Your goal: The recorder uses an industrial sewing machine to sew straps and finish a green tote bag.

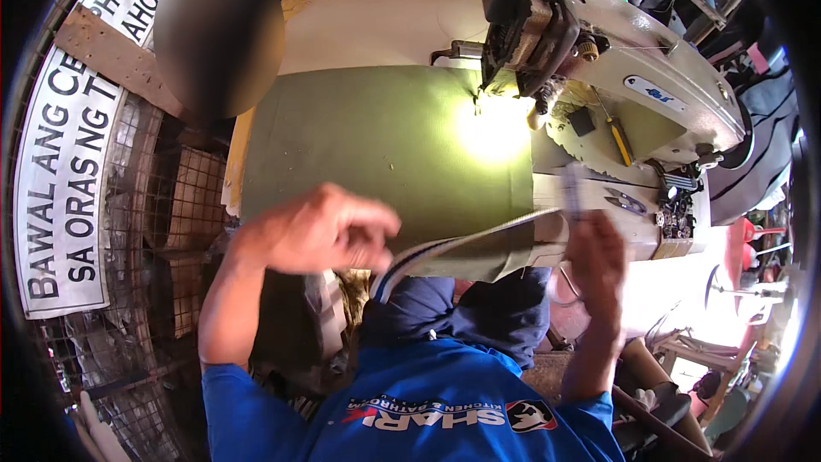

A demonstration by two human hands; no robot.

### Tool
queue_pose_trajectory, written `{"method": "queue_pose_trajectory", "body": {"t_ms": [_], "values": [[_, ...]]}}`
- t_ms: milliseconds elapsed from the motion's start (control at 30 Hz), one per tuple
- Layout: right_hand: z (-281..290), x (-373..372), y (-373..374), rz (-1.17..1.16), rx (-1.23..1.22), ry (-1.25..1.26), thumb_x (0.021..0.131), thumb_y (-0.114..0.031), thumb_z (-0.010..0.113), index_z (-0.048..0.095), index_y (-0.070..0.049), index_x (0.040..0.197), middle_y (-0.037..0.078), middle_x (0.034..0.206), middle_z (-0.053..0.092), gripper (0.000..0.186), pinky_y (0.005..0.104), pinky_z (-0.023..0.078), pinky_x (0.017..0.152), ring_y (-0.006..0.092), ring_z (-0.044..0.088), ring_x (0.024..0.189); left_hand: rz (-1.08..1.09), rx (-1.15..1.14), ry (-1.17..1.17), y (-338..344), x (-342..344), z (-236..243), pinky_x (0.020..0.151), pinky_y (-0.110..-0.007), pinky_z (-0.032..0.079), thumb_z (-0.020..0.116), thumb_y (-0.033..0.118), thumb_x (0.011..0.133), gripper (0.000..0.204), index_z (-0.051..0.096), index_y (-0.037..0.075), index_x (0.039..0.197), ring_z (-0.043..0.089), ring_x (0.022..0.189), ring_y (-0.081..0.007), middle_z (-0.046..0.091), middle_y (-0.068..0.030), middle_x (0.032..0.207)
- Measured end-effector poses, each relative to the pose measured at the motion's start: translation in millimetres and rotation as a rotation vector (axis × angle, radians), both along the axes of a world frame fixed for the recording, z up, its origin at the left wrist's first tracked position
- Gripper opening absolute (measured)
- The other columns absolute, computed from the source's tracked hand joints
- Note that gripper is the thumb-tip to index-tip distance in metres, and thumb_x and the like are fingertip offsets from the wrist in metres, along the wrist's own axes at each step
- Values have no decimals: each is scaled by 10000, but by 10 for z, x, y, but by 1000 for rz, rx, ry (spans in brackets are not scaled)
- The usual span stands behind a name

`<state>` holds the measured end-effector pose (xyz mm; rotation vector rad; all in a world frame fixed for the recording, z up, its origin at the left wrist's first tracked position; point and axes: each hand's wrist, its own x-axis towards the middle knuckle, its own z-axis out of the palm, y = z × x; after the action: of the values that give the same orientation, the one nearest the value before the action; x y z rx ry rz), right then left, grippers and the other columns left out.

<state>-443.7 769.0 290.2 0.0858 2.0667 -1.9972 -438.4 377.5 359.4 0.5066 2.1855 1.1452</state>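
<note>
My left hand [329, 229] hovers over the near left part of a green fabric sheet [342, 137], slightly blurred. Its fingers are loosely bent and apart, with nothing seen in them. On the right, my right hand [596, 248] is closed around a narrow striped strap [457, 242], white with a dark line. Motion smears this hand, and a blurred end of the strap sticks up above its fingers. From there the strap curves left across the fabric's front edge and drops beside my left fingertips. The sewing machine's lamp [496, 128] lights the fabric brightly around the needle area.
The sewing machine [629, 51] spans the far right of the table. A yellow-handled screwdriver [619, 142], a small dark square [581, 121] and thread snips [625, 200] lie on its bed. Metal parts [676, 214] stand at the right edge. A wire mesh [137, 197] with signs borders the left.
</note>
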Motion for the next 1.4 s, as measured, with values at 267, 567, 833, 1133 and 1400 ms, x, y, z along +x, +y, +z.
{"method": "queue_pose_trajectory", "body": {"t_ms": [267, 567, 833, 1133, 1400], "values": [[418, -97, -857, 163, -204, -327, 1025, -231, 504, 553, -4, 1086, 57, 740, 653, 240, 197, 471, 503, 74, 573, 553, 389, 516, -113, 778, -827, -384, 707, -278, 569, 634, 114, 953, 271, 593, -55, 1160, 660, 836, -136, 678, -78, 948], [228, -427, -915, 205, -184, -285, 1024, -231, 490, 483, 12, 1154, 96, 804, 694, 276, 214, 486, 498, 97, 629, 602, 359, 509, -34, 962, -1056, -615, 674, -263, 549, 631, 64, 937, 107, 619, -9, 1015, 642, 772, -112, 650, -45, 860], [314, -795, -837, 256, 214, -226, 986, -260, 537, 602, -8, 830, 53, 646, 611, 303, 284, 451, 480, 111, 567, 552, 389, 382, 95, 1025, -1074, -663, 678, -268, 558, 578, 47, 952, 81, 610, -19, 989, 628, 752, -101, 614, -21, 818], [160, -1268, -719, 389, 507, 167, 890, -317, 680, 611, -3, 693, 17, 544, 493, 377, 310, 396, 525, 80, 446, 544, 350, 635, -396, 818, -1345, -756, 726, -270, 586, 591, 102, 970, 215, 649, -47, 1114, 690, 788, -146, 695, -98, 922], [-155, -1596, -769, 512, 405, 597, 868, -257, 703, 645, -6, 979, 57, 796, 652, 281, 318, 488, 642, 135, 583, 703, 364, 656, -327, 870, -1417, -753, 690, -274, 555, 664, 74, 909, 208, 676, -59, 1068, 667, 750, -155, 684, -95, 881]]}}
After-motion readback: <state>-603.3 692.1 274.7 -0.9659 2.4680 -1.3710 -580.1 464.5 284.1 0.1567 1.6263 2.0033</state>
